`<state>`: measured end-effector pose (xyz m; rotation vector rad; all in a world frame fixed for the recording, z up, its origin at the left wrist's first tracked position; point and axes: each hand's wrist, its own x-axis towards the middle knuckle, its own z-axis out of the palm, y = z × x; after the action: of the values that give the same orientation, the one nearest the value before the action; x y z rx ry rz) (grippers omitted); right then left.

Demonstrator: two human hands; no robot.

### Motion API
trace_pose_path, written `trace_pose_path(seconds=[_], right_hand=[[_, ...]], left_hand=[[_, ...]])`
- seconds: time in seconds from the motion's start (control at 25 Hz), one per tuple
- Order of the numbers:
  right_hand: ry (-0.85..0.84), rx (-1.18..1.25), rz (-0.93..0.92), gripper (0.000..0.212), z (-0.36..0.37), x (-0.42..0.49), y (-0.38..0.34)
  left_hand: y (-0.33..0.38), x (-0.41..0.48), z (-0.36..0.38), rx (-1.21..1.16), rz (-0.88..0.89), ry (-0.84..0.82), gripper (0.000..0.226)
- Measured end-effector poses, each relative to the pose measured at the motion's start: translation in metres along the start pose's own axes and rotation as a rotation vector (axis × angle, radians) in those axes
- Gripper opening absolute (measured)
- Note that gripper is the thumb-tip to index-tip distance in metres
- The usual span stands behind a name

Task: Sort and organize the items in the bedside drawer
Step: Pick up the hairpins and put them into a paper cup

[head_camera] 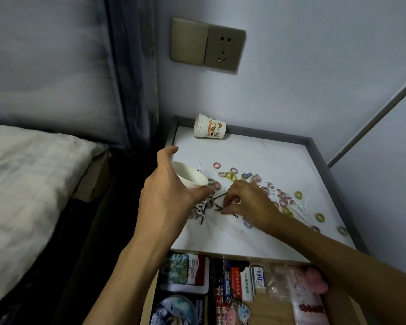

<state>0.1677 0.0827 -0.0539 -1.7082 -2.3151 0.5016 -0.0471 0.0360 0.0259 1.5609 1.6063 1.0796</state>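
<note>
Left hand (167,195) fingers grasp a tilted white cup (189,175). Right hand (249,202) fingers pinch a black hairpin (220,208) on the counter (256,240), hair ties (284,198) scattered just beyond.

The left hand (167,195), its forearm stretched up from 6 o'clock, curls thumb and fingers around a cup (190,175). The right hand (249,202), arm stretched from 4 o'clock, points toward 9 o'clock, fingertips pinching a pin (218,206).

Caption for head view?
Left hand holds a paper cup; right hand pinches a black hairpin among hair ties on the nightstand.
</note>
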Motion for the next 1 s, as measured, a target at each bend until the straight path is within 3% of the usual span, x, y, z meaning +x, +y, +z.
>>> trace_pose_path(seconds=[0.16, 0.28, 0.36, 0.44, 0.52, 0.6, 0.76, 0.88, 1.0], right_hand=[[0.051, -0.083, 0.016, 0.012, 0.004, -0.011, 0.001], [0.099, -0.329, -0.111, 0.007, 0.014, -0.017, -0.002], [0.066, -0.423, -0.126, 0.019, 0.019, -0.021, 0.000], [0.057, -0.318, -0.072, 0.018, 0.008, -0.020, -0.005], [0.080, 0.003, 0.080, 0.011, -0.019, -0.016, -0.016], [0.178, 0.254, 0.073, 0.009, -0.053, -0.005, -0.031], [0.011, 0.151, -0.216, 0.008, -0.105, 0.016, -0.079], [-0.156, 0.096, -0.312, 0.012, -0.105, 0.025, -0.102], [-0.001, 0.312, -0.234, 0.013, -0.102, 0.028, -0.087]], left_hand=[[0.001, 0.000, 0.001, -0.008, 0.000, -0.005, 0.097], [0.000, 0.000, 0.000, -0.016, -0.007, -0.004, 0.098], [0.000, -0.001, 0.000, -0.021, -0.006, -0.004, 0.099], [-0.001, -0.001, -0.001, -0.022, 0.002, -0.014, 0.099], [-0.002, -0.001, -0.001, -0.014, 0.006, -0.028, 0.098], [-0.003, 0.000, 0.000, -0.008, 0.003, -0.038, 0.099], [0.000, 0.000, 0.007, -0.009, 0.019, -0.062, 0.099], [0.006, -0.002, 0.013, -0.043, 0.052, -0.101, 0.096], [0.006, 0.000, 0.011, -0.065, 0.049, -0.052, 0.096]])
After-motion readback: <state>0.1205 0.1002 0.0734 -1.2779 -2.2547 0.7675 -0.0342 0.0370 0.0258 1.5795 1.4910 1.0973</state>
